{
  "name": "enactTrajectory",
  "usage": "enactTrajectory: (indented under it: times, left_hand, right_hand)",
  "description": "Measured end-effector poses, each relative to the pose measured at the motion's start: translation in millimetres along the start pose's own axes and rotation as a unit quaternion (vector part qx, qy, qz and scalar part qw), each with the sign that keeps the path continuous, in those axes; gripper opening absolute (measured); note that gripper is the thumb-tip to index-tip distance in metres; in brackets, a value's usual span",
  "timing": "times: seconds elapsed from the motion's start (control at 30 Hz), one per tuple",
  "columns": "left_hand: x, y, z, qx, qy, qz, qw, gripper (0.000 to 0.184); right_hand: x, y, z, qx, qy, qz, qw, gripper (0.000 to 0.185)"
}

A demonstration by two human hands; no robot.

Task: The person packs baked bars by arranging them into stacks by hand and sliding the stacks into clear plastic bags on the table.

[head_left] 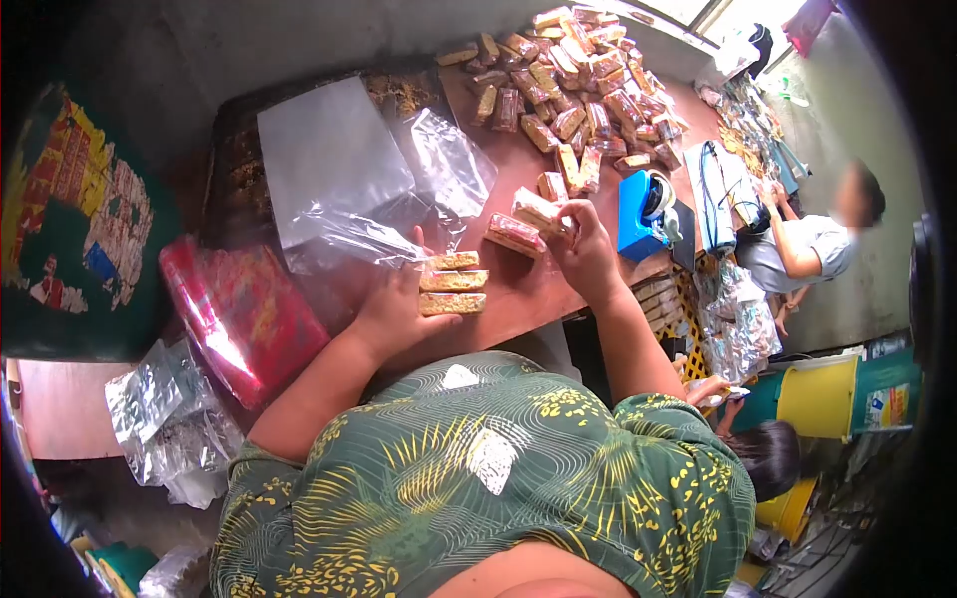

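Note:
My left hand [391,304] is wrapped round a short stack of three yellowish wrapped snack bars [454,283], thumb below and fingers above. My right hand [590,249] is closed on one wrapped snack bar [539,211], gripping its right end. Just below that bar lies another wrapped bar with a reddish side [515,234], close to or touching it. A clear plastic bag [364,236] spreads out behind my left hand, its edge reaching the fingers. Right of my right hand stands a blue tape dispenser [639,221].
A large heap of wrapped bars [573,85] covers the table's back. White plastic sheets [334,149] lie at the left, above a red plastic pack [239,314]. At the right, a person [807,244] works with their hands at another spot; another person's dark-haired head [766,458] shows lower down.

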State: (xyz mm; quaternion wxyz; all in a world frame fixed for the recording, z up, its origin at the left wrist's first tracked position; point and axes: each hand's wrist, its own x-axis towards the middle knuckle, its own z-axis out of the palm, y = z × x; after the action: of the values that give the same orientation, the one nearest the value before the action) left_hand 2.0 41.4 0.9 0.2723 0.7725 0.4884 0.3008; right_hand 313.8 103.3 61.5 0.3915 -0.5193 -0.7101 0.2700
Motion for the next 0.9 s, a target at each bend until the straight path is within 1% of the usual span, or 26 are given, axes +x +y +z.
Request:
enactTrajectory:
  times: [0.03,0.07,0.13,0.17,0.2,0.23,0.3,0.33,0.37,0.4,0.43,0.47,0.5,0.53,0.57,0.6,0.63,0.67,0.7,0.77,0.8,0.83,0.87,0.9]
  left_hand:
    - [0,1,-1,0.016,-0.013,0.002,1.0,0.129]
    - [-3,3,-1,0.025,0.005,0.0,1.0,0.128]
    - [-8,12,-1,0.043,0.038,-0.006,0.998,0.127]
    - [-10,13,0,0.029,0.034,-0.005,0.999,0.128]
    - [-9,12,1,0.014,0.032,-0.003,0.999,0.129]
    - [-9,14,0,0.025,0.025,0.008,0.999,0.129]
    - [-9,20,-2,0.072,0.003,0.043,0.997,0.131]
    - [-7,23,-4,0.107,-0.009,0.066,0.992,0.132]
    - [-6,15,3,0.055,-0.075,0.029,0.995,0.135]
    - [-7,13,5,0.04,-0.069,0.043,0.996,0.133]
    - [-6,13,6,0.024,-0.062,0.06,0.996,0.131]
    - [-5,12,6,0.009,-0.054,0.076,0.996,0.129]
    - [-4,19,1,0.064,-0.071,0.067,0.993,0.138]
    - [-1,25,-4,0.056,-0.073,0.058,0.994,0.141]
    - [2,29,-8,0.049,-0.075,0.05,0.995,0.143]
    - [6,31,-9,0.042,-0.076,0.042,0.995,0.145]
    - [12,29,-6,0.022,-0.076,0.04,0.996,0.148]
    - [16,28,-2,0.023,-0.08,0.033,0.996,0.148]
    - [21,28,3,0.024,-0.084,0.026,0.996,0.148]
    - [21,32,4,0.006,-0.082,-0.001,0.997,0.144]
    - [20,28,7,-0.005,-0.063,0.019,0.998,0.142]
    - [19,21,10,-0.015,-0.044,0.04,0.998,0.14]
    - [17,16,12,-0.024,-0.026,0.06,0.998,0.138]
    - [16,16,10,-0.037,-0.023,0.055,0.998,0.133]
  right_hand:
    - [2,1,2,-0.034,0.014,-0.037,0.999,0.024]
    - [2,-1,6,-0.039,0.001,-0.058,0.998,0.023]
    - [-1,34,23,-0.119,-0.07,-0.081,0.987,0.036]
    - [0,49,32,-0.121,-0.041,-0.165,0.978,0.039]
    - [1,45,32,-0.038,-0.059,-0.084,0.994,0.039]
    - [4,34,30,0.044,-0.079,-0.003,0.996,0.039]
    - [9,19,28,-0.053,-0.095,0.037,0.993,0.041]
    - [8,20,32,-0.001,-0.137,0.057,0.989,0.041]
    - [6,22,37,0.051,-0.179,0.077,0.98,0.042]
    - [4,24,42,0.102,-0.218,0.098,0.966,0.042]
    - [2,26,46,0.048,-0.223,0.081,0.97,0.041]
    - [1,27,47,-0.067,-0.178,-0.023,0.982,0.042]
    - [-2,26,47,-0.178,-0.128,-0.125,0.968,0.043]
    - [-4,20,48,-0.284,-0.074,-0.224,0.929,0.045]
    - [-4,13,46,-0.084,-0.191,-0.045,0.977,0.044]
    - [-8,18,56,0.109,-0.17,0.012,0.979,0.043]
    - [-14,25,73,0.298,-0.141,0.071,0.941,0.043]
    - [-21,31,88,0.474,-0.105,0.126,0.865,0.043]
    - [-28,-3,87,0.563,-0.077,0.185,0.802,0.044]
    - [-22,12,104,0.452,-0.03,0.111,0.885,0.045]
    - [-16,18,106,0.307,-0.034,0.026,0.951,0.053]
    - [-11,23,107,0.154,-0.012,-0.056,0.986,0.062]
    - [-15,30,103,0.121,-0.057,-0.112,0.985,0.071]
    - [-24,24,93,0.088,-0.102,-0.167,0.977,0.08]
